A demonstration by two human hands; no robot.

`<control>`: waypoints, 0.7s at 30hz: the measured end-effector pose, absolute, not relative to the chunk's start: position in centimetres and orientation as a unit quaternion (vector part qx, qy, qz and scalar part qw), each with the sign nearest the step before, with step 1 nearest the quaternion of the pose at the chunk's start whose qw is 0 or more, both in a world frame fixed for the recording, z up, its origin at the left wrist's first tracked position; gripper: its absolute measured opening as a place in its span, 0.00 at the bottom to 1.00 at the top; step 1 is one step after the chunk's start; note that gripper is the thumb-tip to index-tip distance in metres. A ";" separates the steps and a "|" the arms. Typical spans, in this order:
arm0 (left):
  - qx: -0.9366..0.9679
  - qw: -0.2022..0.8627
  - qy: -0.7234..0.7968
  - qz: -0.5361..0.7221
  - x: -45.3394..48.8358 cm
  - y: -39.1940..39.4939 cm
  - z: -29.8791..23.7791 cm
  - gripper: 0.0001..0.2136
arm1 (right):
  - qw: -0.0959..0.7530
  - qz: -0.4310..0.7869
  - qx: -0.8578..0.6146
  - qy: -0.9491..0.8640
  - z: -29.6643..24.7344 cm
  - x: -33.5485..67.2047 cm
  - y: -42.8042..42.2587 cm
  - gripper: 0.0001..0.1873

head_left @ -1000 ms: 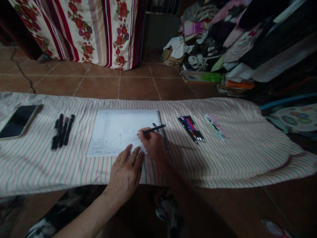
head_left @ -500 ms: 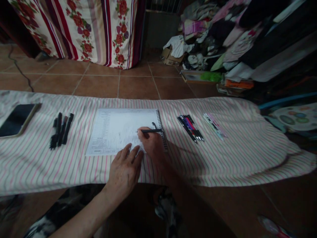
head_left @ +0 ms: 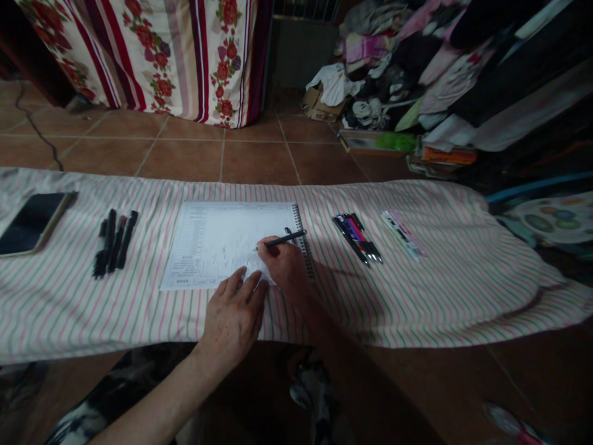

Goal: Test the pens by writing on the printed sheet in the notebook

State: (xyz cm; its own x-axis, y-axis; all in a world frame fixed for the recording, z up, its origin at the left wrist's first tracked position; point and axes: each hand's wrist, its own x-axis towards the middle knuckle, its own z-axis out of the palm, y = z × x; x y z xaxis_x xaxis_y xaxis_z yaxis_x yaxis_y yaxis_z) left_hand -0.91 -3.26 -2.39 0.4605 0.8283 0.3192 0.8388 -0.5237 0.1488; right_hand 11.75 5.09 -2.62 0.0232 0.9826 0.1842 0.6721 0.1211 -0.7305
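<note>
A spiral notebook (head_left: 217, 241) lies open on a pink-striped cloth (head_left: 417, 290) spread over the floor. My right hand (head_left: 285, 267) is closed on a black pen (head_left: 282, 240), its tip touching the page where faint pencil-like marks show. My left hand (head_left: 234, 316) lies flat with fingers spread on the notebook's near edge and the cloth, holding nothing.
Left of the notebook lie several black markers (head_left: 113, 242) and a phone (head_left: 30, 221). To the right are a bunch of pens (head_left: 357, 238) and a pale pen packet (head_left: 401, 235). Beyond the cloth are brown tiles, a floral sheet (head_left: 152, 55) and a clothes pile (head_left: 407, 68).
The pen's rear end dipped flat, then tilted up again as my right hand made small strokes. My left hand stayed put. The view shifted slightly.
</note>
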 end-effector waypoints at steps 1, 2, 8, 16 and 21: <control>-0.855 0.017 -0.487 -0.180 -0.9 -3.3 -2.4 0.15 | 0.339 0.220 -0.629 -0.664 -2.6 11.8 5.1 0.11; -0.855 0.018 -0.486 -0.180 -0.9 -3.2 -2.4 0.15 | 0.335 0.220 -0.630 -0.665 -2.6 11.8 5.1 0.11; -0.854 0.016 -0.487 -0.184 -1.0 -3.2 -2.5 0.15 | 0.378 0.221 -0.603 -0.667 -3.0 11.8 5.1 0.11; -0.855 0.011 -0.490 -0.171 -1.0 -3.3 -2.6 0.15 | 0.368 0.238 -0.615 -0.655 -2.8 11.8 5.2 0.13; -0.854 0.013 -0.490 -0.177 -1.0 -3.2 -2.5 0.15 | 0.470 0.253 -0.564 -0.630 -3.7 12.0 5.6 0.12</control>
